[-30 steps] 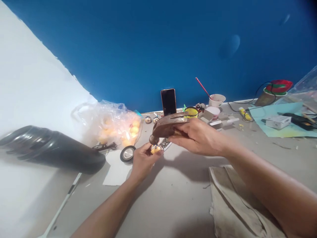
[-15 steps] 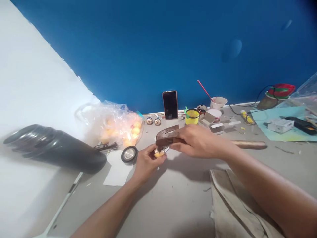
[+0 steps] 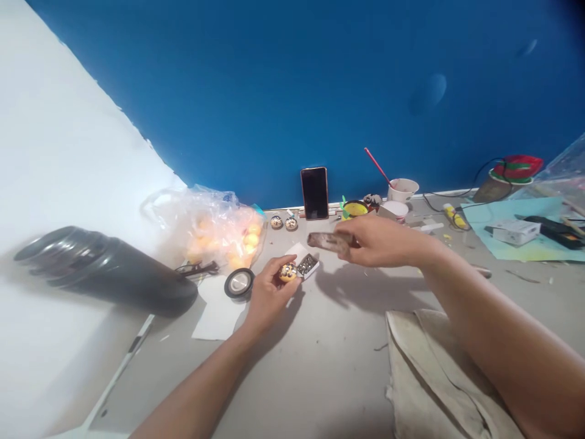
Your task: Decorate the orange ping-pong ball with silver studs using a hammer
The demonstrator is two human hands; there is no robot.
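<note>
My left hand [image 3: 269,291] pinches a small orange ball [image 3: 287,272] studded with shiny pieces, holding it just above the grey table [image 3: 320,353]. A small open box of silvery pins [image 3: 307,265] lies right beside the ball. My right hand [image 3: 381,241] grips a rusty brown hammer [image 3: 329,241] close to its head, held level above the table to the right of the ball. The hammer head is apart from the ball.
A clear plastic bag of orange balls [image 3: 214,230] lies left of the hands, with a black tape roll [image 3: 238,283] and white paper [image 3: 219,308] near it. A dark cylinder [image 3: 105,271] lies far left. A phone [image 3: 314,192], cups and paint pots line the blue wall. Beige cloth [image 3: 439,372] lies front right.
The hammer head rested on the ball and has lifted away up and to the right. My left hand stays on the ball, now uncovered.
</note>
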